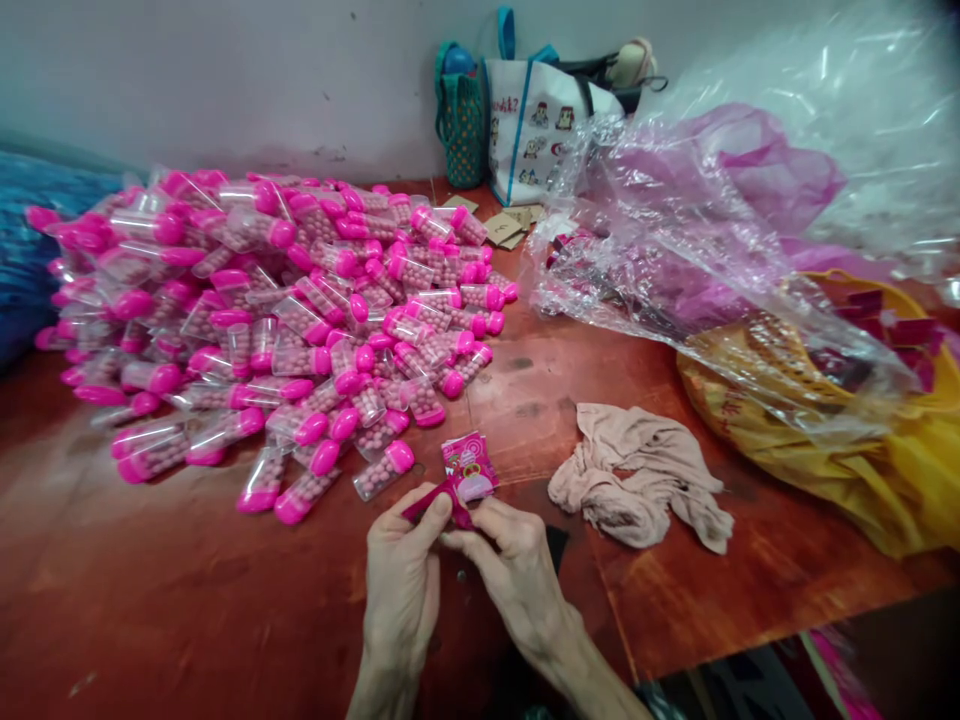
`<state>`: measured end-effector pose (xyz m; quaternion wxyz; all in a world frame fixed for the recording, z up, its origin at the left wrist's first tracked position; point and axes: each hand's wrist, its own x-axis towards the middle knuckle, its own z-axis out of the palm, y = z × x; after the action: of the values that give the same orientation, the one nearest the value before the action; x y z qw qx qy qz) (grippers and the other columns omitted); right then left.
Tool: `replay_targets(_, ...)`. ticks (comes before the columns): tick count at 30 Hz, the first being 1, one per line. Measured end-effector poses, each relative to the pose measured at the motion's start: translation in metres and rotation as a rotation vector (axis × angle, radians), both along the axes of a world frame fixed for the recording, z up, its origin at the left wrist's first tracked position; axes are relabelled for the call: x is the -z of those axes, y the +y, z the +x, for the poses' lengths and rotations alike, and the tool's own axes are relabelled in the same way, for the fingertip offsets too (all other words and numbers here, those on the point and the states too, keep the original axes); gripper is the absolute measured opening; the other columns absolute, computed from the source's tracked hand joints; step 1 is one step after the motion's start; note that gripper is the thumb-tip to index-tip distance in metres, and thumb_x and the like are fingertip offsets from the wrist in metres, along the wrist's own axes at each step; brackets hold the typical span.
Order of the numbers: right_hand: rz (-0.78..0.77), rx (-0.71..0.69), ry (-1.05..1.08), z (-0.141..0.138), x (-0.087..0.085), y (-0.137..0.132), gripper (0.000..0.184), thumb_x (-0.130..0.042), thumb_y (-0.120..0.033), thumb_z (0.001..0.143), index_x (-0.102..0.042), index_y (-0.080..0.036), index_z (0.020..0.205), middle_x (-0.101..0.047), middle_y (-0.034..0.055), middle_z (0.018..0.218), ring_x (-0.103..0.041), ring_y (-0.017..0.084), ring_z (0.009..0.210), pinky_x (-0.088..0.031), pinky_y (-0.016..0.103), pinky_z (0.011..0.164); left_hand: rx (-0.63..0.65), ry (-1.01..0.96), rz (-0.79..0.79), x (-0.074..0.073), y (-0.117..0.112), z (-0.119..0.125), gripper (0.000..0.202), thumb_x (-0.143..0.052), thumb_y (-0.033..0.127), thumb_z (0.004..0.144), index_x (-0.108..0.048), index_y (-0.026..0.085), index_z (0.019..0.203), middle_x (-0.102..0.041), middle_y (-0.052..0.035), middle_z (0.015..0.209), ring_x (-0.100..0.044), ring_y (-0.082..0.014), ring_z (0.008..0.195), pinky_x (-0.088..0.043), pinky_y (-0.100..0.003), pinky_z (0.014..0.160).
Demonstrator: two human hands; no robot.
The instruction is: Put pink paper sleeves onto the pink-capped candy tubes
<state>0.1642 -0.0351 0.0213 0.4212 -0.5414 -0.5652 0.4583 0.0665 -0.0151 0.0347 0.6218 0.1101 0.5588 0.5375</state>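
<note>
My left hand [403,580] and my right hand [510,565] meet low in the middle, both pinching a small pink printed label [466,474] that is folded between the fingertips. Just beyond them spreads a big heap of clear tubes with pink caps [277,310], filled with pink candy balls. The nearest tube [384,470] lies a little left of the label.
A crumpled beige cloth [645,475] lies right of my hands on the red-brown table [187,600]. Clear and pink plastic sheeting [697,230] covers a yellow bag [892,480] at right. A white tote bag [529,125] and a green bag [459,115] stand against the wall.
</note>
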Motion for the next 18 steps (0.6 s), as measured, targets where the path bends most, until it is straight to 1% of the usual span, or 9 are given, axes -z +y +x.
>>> replay_targets(2, -0.026, 0.015, 0.013, -0.0011, -0.0015, 0.0009, 0.013, -0.070, -0.012, 0.067, -0.059, -0.016, 0.063, -0.051, -0.0033, 0.066, -0.049, 0.010, 0.062, -0.037, 0.019, 0.057, 0.030, -0.013, -0.021, 0.0004, 0.0008, -0.0026, 0.018, -0.076, 0.015, 0.052, -0.066, 0.012, 0.067, -0.060, 0.0005, 0.060, -0.053, -0.0077, 0.052, -0.042, -0.017, 0.047)
replay_targets(4, -0.035, 0.050, 0.026, -0.0023, -0.0014, 0.0012, 0.015, -0.073, -0.011, 0.063, -0.059, -0.016, 0.064, -0.051, -0.0033, 0.068, -0.049, 0.011, 0.064, -0.037, 0.020, 0.059, 0.059, -0.034, -0.023, 0.0009, 0.0015, -0.0049, 0.017, -0.076, 0.013, 0.052, -0.066, 0.012, 0.065, -0.060, 0.0007, 0.060, -0.053, -0.0075, 0.054, -0.042, -0.016, 0.048)
replay_targets(6, -0.037, 0.078, 0.047, -0.0032, -0.0001, 0.0006, 0.012, -0.069, -0.010, 0.068, -0.058, -0.016, 0.064, -0.052, -0.0032, 0.068, -0.050, 0.010, 0.064, -0.038, 0.019, 0.059, 0.075, -0.063, -0.007, 0.0017, 0.0018, -0.0057, 0.015, -0.076, 0.011, 0.051, -0.065, 0.011, 0.062, -0.060, 0.0008, 0.060, -0.053, -0.0075, 0.057, -0.044, -0.016, 0.055)
replay_targets(8, -0.030, 0.067, 0.049, -0.0037, 0.0009, -0.0006, 0.011, -0.063, -0.011, 0.074, -0.058, -0.016, 0.066, -0.052, -0.0029, 0.066, -0.050, 0.010, 0.063, -0.037, 0.020, 0.058, 0.086, -0.093, -0.004, 0.0030, 0.0019, -0.0049, 0.015, -0.076, 0.011, 0.050, -0.065, 0.011, 0.060, -0.060, 0.0009, 0.059, -0.053, -0.0073, 0.058, -0.045, -0.017, 0.057)
replay_targets(12, 0.011, 0.004, -0.016, -0.0042, -0.0013, -0.0023, 0.011, -0.053, -0.012, 0.082, -0.058, -0.015, 0.073, -0.053, -0.0004, 0.070, -0.050, 0.012, 0.066, -0.037, 0.022, 0.060, 0.091, -0.116, -0.019, 0.0038, 0.0023, -0.0026, 0.014, -0.076, 0.014, 0.053, -0.065, 0.012, 0.062, -0.061, 0.0001, 0.059, -0.052, -0.0072, 0.055, -0.044, -0.017, 0.055)
replay_targets(14, 0.019, -0.005, -0.045, -0.0038, -0.0028, -0.0020, 0.014, -0.049, -0.014, 0.085, -0.057, -0.015, 0.073, -0.052, 0.0002, 0.070, -0.049, 0.012, 0.066, -0.036, 0.022, 0.060, 0.093, -0.100, -0.001, 0.0022, 0.0030, -0.0034, 0.012, -0.074, 0.018, 0.057, -0.066, 0.012, 0.063, -0.061, -0.0004, 0.060, -0.053, -0.0079, 0.055, -0.045, -0.018, 0.055)
replay_targets(16, 0.017, 0.001, -0.067, -0.0026, -0.0027, -0.0015, 0.018, -0.046, -0.015, 0.086, -0.055, -0.016, 0.071, -0.051, -0.0001, 0.069, -0.048, 0.012, 0.064, -0.035, 0.022, 0.058, 0.103, -0.075, 0.040, -0.0005, 0.0042, -0.0059, 0.014, -0.071, 0.023, 0.062, -0.067, 0.013, 0.070, -0.063, -0.0019, 0.065, -0.055, -0.0099, 0.057, -0.046, -0.021, 0.057)
replay_targets(18, 0.010, -0.001, -0.091, -0.0007, -0.0010, -0.0013, 0.021, -0.045, -0.017, 0.088, -0.053, -0.016, 0.068, -0.050, -0.0010, 0.067, -0.047, 0.011, 0.062, -0.034, 0.022, 0.056, 0.142, -0.049, 0.076, -0.0032, 0.0056, -0.0096, 0.020, -0.069, 0.027, 0.066, -0.068, 0.014, 0.081, -0.066, -0.0041, 0.073, -0.058, -0.0123, 0.064, -0.048, -0.023, 0.061)
